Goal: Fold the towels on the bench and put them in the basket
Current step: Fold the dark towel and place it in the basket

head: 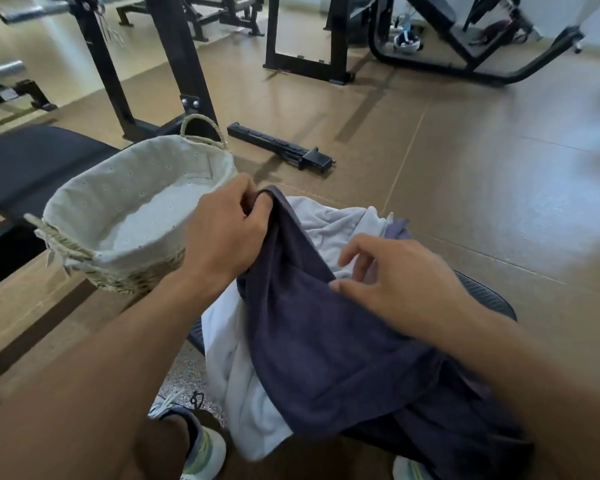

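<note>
A dark purple towel lies draped over a heap of white towels on a black bench. My left hand pinches the purple towel's far corner and holds it up. My right hand rests on the towel's near edge, thumb pressed to the cloth and fingers loosely bent above it. A woven basket with a pale cloth liner stands on the floor to the left of the towels, nothing inside it.
A second black bench pad sits behind the basket at left. Black rack uprights rise beyond it. A black metal bar lies on the brown floor. My shoes show at the bottom.
</note>
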A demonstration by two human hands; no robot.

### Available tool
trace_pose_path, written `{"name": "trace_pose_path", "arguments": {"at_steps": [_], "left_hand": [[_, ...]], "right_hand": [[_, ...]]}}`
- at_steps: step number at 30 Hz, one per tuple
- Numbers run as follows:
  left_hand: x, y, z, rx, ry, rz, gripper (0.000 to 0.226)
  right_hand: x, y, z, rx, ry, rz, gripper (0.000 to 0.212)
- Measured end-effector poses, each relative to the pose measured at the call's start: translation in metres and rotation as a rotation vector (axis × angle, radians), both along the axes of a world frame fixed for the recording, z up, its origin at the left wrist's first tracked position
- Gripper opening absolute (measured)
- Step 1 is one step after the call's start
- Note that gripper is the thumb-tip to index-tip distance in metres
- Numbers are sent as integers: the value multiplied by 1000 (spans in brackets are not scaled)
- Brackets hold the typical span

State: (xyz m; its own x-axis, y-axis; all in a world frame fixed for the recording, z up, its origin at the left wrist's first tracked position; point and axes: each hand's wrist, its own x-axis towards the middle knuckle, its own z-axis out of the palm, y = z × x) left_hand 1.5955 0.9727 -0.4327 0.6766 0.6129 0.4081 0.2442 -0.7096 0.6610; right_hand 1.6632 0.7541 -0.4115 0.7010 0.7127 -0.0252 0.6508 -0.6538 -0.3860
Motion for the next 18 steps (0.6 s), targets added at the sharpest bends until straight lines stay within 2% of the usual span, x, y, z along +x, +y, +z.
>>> {"name": "trace_pose_path", "arguments": {"at_steps": [3, 5, 7, 9, 12, 14, 15, 18], "left_hand": [[-5, -2, 3, -117, -75, 11, 31], [-7, 1, 4, -153, -82, 35, 31], [-8, 4, 7, -189, -91, 54, 28], [-9, 6, 11, -242, -160, 72, 25], [-12, 5, 20, -229, -281, 45, 24], [-17, 1, 24, -192, -306, -7, 26], [-19, 0, 25, -171, -322, -13, 27], [-20, 3, 25, -183, -391, 46, 27]], "right_hand": [[23, -2, -21, -56, 162, -27, 28], [25, -1, -33, -38, 280, 4, 17], [27, 2, -39, -13, 222, -5, 15], [28, 4, -33, 168, 189, -115, 23], [24, 3, -7, 538, 251, -331, 27], [21, -3, 7, 675, 116, -415, 22], [20, -8, 12, 665, -4, -423, 18], [27, -21, 22, 393, -304, -433, 4]]}}
